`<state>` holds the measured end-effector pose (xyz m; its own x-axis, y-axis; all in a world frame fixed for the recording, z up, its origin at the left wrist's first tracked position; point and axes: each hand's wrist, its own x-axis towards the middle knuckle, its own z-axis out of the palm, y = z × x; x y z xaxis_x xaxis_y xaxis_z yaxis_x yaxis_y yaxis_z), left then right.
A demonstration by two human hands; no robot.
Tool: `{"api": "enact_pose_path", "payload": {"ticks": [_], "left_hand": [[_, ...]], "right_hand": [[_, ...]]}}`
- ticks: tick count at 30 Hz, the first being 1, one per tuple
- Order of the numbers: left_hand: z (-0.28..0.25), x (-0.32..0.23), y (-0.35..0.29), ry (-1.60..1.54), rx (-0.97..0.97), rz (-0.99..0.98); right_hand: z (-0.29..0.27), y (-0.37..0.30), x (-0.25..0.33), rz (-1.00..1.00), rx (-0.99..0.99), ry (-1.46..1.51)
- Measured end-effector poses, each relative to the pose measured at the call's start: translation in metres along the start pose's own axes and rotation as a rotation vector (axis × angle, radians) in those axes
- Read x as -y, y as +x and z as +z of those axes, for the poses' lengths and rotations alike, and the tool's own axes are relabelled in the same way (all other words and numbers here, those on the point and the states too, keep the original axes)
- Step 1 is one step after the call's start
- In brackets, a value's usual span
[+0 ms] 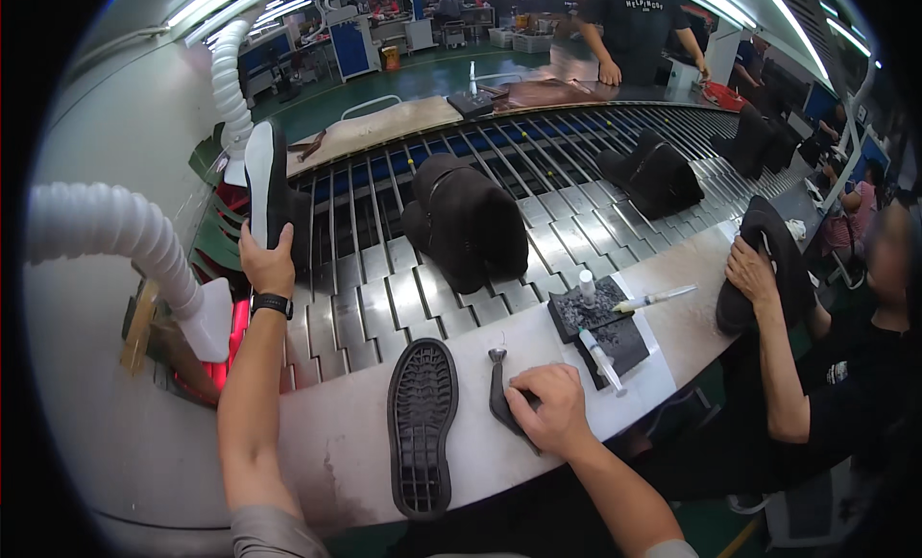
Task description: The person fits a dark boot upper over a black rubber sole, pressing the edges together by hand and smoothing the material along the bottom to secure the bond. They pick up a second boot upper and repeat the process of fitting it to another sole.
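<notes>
At the left end of the slatted metal conveyor (357,303), in the head view, the left hand (268,264) is clamped on the lower end of a black boot (261,179) tipped up with its white underside showing. On the worktable (331,433), the right hand (552,404) curls over a metal-tipped black tool (499,397), though I cannot tell whether it grips. Left of this lies a black outsole (423,428), and dark boots (466,217) sit beyond on the conveyor.
</notes>
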<state>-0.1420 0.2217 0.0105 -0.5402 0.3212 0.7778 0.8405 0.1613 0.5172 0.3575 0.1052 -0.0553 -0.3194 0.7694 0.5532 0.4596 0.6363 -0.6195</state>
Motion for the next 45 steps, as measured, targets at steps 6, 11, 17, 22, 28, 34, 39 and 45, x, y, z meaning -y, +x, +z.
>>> {"api": "enact_pose_path", "payload": {"ticks": [6, 11, 17, 22, 28, 34, 39, 45], "left_hand": [[-0.173, -0.104, -0.052, -0.542, -0.040, -0.055], [-0.310, -0.146, -0.139, -1.333, 0.045, -0.185], [-0.405, -0.172, -0.307, -1.673, 0.100, -0.573], [-0.413, -0.194, -0.349, -1.006, 0.744, -0.302], [-0.356, -0.200, -0.317, -0.535, 0.900, 0.376], [-0.144, -0.153, -0.219, -0.286, 0.557, 0.340], [-0.074, -0.111, -0.199, -0.671, 0.958, 0.029], [-0.209, -0.137, -0.237, -1.110, 1.075, -0.828]], "right_hand": [[-0.019, -0.046, 0.036, -0.154, -0.142, 0.106], [-0.039, -0.123, 0.121, -0.174, 0.258, 0.517], [0.019, -0.164, 0.149, -0.278, 0.329, 0.467], [0.008, -0.202, 0.143, 0.006, 0.697, 0.675], [-0.066, -0.250, 0.099, 0.993, 0.829, 1.407], [-0.067, -0.254, 0.067, 1.329, 0.478, 1.736], [-0.079, -0.229, 0.083, 1.265, 0.423, 1.478], [-0.088, -0.201, 0.084, 1.229, 0.510, 1.304]]}}
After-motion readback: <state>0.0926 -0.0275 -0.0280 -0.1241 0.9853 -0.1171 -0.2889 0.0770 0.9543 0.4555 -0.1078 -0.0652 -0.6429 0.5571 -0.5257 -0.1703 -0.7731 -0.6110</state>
